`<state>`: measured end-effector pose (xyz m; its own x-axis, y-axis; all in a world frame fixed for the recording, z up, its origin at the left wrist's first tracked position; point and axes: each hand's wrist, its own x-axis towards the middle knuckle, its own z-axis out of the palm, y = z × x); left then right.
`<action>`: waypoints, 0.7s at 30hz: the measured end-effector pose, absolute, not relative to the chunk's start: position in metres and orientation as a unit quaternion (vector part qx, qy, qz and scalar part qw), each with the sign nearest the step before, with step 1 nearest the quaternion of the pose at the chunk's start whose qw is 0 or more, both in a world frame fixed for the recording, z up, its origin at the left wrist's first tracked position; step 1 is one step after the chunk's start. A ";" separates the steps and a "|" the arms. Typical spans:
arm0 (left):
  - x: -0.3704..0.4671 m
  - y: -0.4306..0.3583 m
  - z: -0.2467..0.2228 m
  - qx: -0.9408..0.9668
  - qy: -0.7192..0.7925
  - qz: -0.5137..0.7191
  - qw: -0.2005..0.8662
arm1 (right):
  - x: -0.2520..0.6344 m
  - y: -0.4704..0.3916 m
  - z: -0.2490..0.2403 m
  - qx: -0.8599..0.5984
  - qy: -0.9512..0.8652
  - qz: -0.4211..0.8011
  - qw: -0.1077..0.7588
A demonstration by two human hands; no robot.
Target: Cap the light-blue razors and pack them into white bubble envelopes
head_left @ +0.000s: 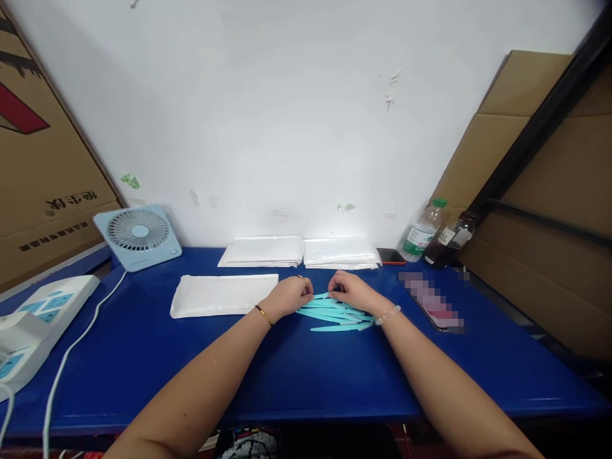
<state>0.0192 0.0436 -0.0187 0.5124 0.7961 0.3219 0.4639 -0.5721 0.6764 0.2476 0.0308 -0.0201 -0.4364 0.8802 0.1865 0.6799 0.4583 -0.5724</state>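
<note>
Several thin turquoise strips with pointed ends (335, 313) lie in a loose pile on the blue table, near its middle. At the pile's back left, my left hand (291, 295) is closed, its fingertips pinching the end of one turquoise strip. My right hand (351, 291) has its fingers curled together on the same strip, a short way to the right. The two hands are apart, with a little of the strip showing between them. A flat white packet (220, 295) lies beside my left hand, partly behind it.
Two stacks of white packets (262, 250) (340, 251) stand against the wall. A blue fan (140, 233) and a white power strip (52, 312) are at the left. Two bottles (423, 233) (449, 241) and two phones (392, 256) (433, 301) are at the right.
</note>
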 end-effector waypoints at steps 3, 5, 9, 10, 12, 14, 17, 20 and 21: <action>0.017 0.042 -0.014 0.857 0.415 0.215 0.216 | 0.247 0.029 -0.019 -0.479 -0.824 0.219 0.208; 0.018 0.042 -0.011 0.871 0.425 0.168 0.181 | 0.247 0.027 -0.018 -0.478 -0.828 0.214 0.200; 0.021 0.044 -0.007 0.893 0.415 0.149 0.094 | 0.247 0.027 -0.014 -0.488 -0.827 0.192 0.200; 0.021 0.044 -0.006 0.894 0.415 0.155 0.067 | 0.248 0.028 -0.014 -0.493 -0.826 0.185 0.202; 0.021 0.046 -0.005 0.890 0.424 0.166 0.029 | 0.254 0.030 -0.012 -0.506 -0.818 0.168 0.213; 0.022 0.048 -0.005 0.882 0.438 0.170 0.020 | 0.262 0.033 -0.011 -0.525 -0.805 0.154 0.227; 0.022 0.048 -0.007 0.872 0.451 0.189 0.023 | 0.274 0.033 -0.009 -0.542 -0.791 0.142 0.245; 0.024 0.045 -0.007 0.872 0.442 0.207 0.041 | 0.279 0.031 -0.007 -0.518 -0.801 0.181 0.237; 0.025 0.044 -0.007 0.877 0.432 0.202 0.054 | 0.279 0.029 -0.007 -0.505 -0.808 0.206 0.223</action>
